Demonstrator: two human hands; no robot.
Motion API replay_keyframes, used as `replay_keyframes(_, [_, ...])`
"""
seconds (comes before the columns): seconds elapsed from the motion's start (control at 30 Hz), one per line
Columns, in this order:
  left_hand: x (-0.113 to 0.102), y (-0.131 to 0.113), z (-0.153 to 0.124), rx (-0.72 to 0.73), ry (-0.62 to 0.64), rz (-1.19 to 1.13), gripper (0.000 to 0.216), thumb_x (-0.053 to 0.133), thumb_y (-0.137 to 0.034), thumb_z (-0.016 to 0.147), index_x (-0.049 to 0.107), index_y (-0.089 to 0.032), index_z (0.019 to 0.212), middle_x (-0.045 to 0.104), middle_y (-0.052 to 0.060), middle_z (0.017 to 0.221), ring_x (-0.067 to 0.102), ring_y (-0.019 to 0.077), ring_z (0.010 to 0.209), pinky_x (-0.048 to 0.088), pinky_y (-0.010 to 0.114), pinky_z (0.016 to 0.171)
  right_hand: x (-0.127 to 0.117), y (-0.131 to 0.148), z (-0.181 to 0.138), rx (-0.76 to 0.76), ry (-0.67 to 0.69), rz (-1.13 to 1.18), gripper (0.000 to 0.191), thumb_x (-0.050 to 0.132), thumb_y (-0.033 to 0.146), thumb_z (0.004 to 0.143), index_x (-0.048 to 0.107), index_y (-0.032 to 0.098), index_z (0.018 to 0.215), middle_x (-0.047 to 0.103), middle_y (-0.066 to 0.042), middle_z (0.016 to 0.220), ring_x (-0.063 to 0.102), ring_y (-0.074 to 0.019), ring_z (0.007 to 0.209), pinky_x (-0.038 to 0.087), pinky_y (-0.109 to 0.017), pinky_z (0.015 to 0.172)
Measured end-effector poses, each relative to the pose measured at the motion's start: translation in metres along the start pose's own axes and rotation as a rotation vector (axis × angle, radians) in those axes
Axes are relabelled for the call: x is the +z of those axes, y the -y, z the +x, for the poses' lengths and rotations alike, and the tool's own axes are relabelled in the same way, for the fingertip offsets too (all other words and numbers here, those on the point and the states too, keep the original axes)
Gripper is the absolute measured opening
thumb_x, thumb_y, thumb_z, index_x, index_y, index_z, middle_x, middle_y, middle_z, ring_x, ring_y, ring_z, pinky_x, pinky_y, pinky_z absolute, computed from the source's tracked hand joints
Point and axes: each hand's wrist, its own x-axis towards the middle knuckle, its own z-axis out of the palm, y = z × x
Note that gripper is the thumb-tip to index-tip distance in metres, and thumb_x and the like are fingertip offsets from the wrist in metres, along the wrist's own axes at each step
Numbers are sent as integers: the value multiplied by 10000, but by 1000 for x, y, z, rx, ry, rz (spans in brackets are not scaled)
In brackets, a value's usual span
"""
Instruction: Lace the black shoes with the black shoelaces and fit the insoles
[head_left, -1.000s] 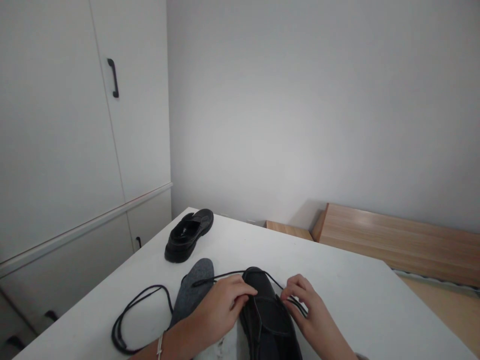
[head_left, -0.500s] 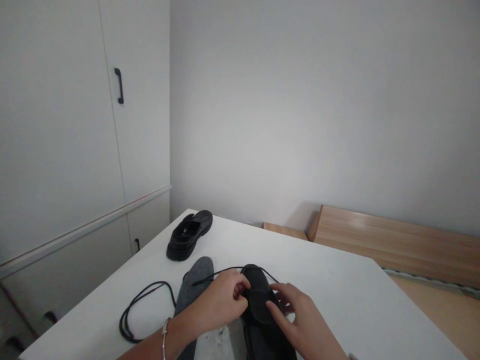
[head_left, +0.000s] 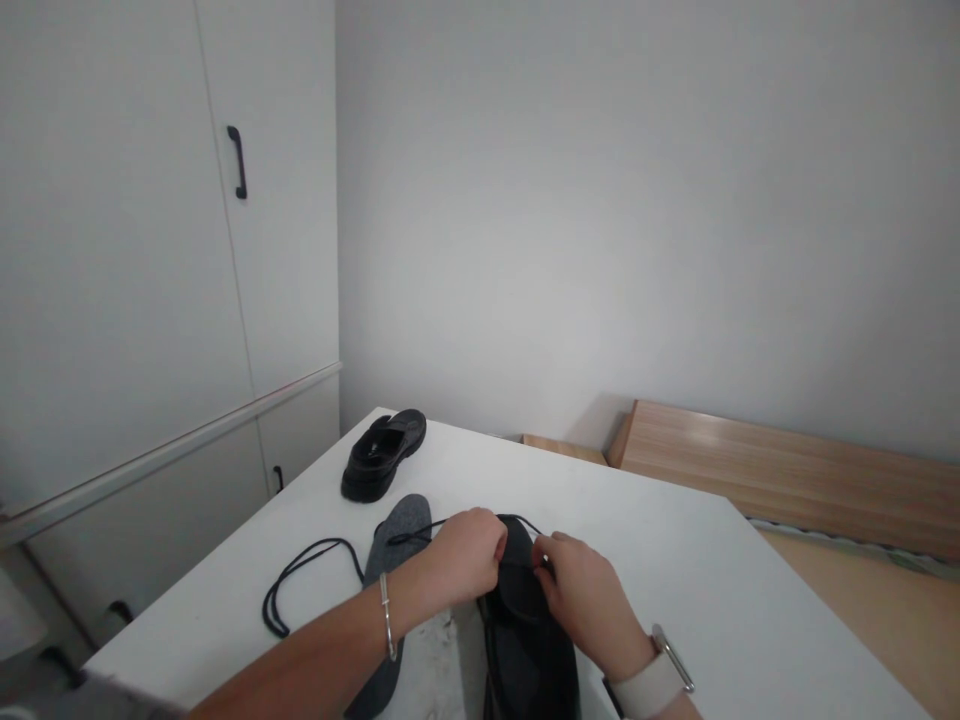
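Matt black leather shoe (head_left: pixel 525 640), felt insole (head_left: pixel 397 530)

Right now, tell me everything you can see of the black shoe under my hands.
The black shoe lies upright on the white table, toe pointing away, heel cut off by the picture's edge. It looks matte and leather-like. The left hand and right hand rest on its front, pinching its thin black lace.

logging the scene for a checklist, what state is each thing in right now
near shoe, upright on the table, under both hands
held lace, pinched by both hands, one end over the insole
left hand, shut on the held lace
right hand, shut on the held lace
far shoe, upright, untouched
insole, out of any shoe, lying flat
loose lace, looped on the table
cupboard door, shut
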Motion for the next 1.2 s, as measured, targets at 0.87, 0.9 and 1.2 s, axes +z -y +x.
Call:
replay_keyframes(0.87, [-19,7,9,35,-122,-409,101,447,-155,975,532,-173,1027,725,48,910,709,151,855,560,274,779,0,15,-2,-66,-389,846,309,686,444,820,666,182,984,692,-70,854,651,-210,775,523,-326,690])
replay_keyframes(0.9, [-15,18,17,14,-109,-346,82,497,-166,967,562,-160,1017,714,58,945,697,166,888,559,305,808,-2,14,-2,-68,-397,839,298,688,441,820,673,182,967,696,-74,852,651,-212,773,521,-326,684])
replay_keyframes(1.2, [28,75,56,-89,72,54,300,628,-314,945,606,-155,1199,616,99,1239,621,255,1084,533,477,921,-16,20,-9,-107,-367,772,230,682,416,834,693,186,850,719,-68,788,661,-208,713,533,-319,649])
